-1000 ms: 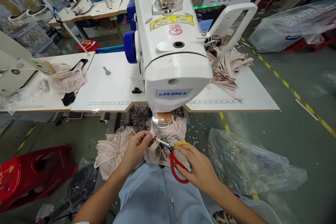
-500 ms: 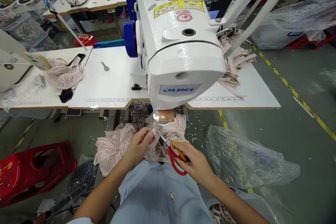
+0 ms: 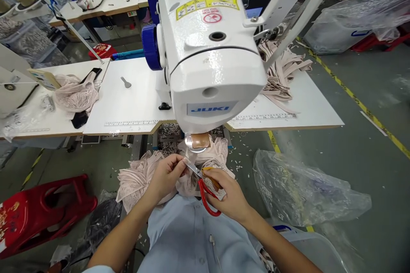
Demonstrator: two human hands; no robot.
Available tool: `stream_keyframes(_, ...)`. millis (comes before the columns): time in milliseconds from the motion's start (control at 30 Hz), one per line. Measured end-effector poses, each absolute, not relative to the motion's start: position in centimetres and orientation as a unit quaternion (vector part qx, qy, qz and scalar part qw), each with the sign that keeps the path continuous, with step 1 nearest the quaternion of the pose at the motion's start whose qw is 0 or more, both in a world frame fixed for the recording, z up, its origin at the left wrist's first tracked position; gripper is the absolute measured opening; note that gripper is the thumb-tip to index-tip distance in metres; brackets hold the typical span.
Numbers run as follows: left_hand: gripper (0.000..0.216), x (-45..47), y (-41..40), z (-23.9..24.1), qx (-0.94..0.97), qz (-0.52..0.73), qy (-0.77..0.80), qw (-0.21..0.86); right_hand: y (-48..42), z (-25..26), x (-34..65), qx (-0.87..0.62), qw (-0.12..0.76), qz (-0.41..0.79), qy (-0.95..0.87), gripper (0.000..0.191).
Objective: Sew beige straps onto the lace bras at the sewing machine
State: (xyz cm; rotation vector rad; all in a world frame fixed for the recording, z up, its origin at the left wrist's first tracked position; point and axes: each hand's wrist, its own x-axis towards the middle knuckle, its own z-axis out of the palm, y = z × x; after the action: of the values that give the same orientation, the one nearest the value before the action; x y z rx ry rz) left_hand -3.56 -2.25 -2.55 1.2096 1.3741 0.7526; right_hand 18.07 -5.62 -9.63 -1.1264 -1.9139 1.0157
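Note:
My right hand (image 3: 226, 192) grips a pair of scissors (image 3: 204, 194) with red and orange handles. Their metal blades point up and left, reaching the fingertips of my left hand (image 3: 168, 175). That hand is closed in a pinch on a pale pink strap or fabric edge, mostly hidden by the fingers. Pale pink lace garments (image 3: 139, 175) lie bunched to the left of my left hand and under the scissors. Just above both hands is the lower head of a white sewing machine (image 3: 218, 81), with a brown patch and metal part near its needle area.
The white machine table (image 3: 134, 102) has a printed ruler along its front edge. Pink straps (image 3: 283, 72) are heaped on its right side. A small grey tool (image 3: 126, 82) lies on the left. A red stool (image 3: 48, 213) and a clear plastic bag (image 3: 307, 192) are on the floor.
The scissors and my right hand have moved slightly left, and the blades now reach my left fingertips and look more closed. The view has shifted a little.

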Motion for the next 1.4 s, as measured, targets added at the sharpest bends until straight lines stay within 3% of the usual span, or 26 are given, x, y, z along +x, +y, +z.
stream_keyframes(633,0.029,-3.2,-2.2,-3.1,0.529,0.331,0.598,0.504,-5.9,-9.8,18.9,-0.44,0.32,0.419,-0.727,0.042)
stream_keyframes(900,0.025,-2.7,-2.5,-3.6,0.562,0.308,0.608,0.469,-5.5,-8.9,19.2,-0.44,0.305,0.468,-0.703,0.049)
stream_keyframes(1067,0.024,-2.7,-2.3,-3.4,0.561,0.305,0.619,0.457,-5.1,-9.2,18.9,-0.45,0.311,0.472,-0.691,0.04)
stream_keyframes(1400,0.025,-3.2,-2.3,-4.0,0.524,0.373,0.616,0.454,-5.9,-9.9,19.2,-0.493,0.309,0.47,-0.664,0.04)
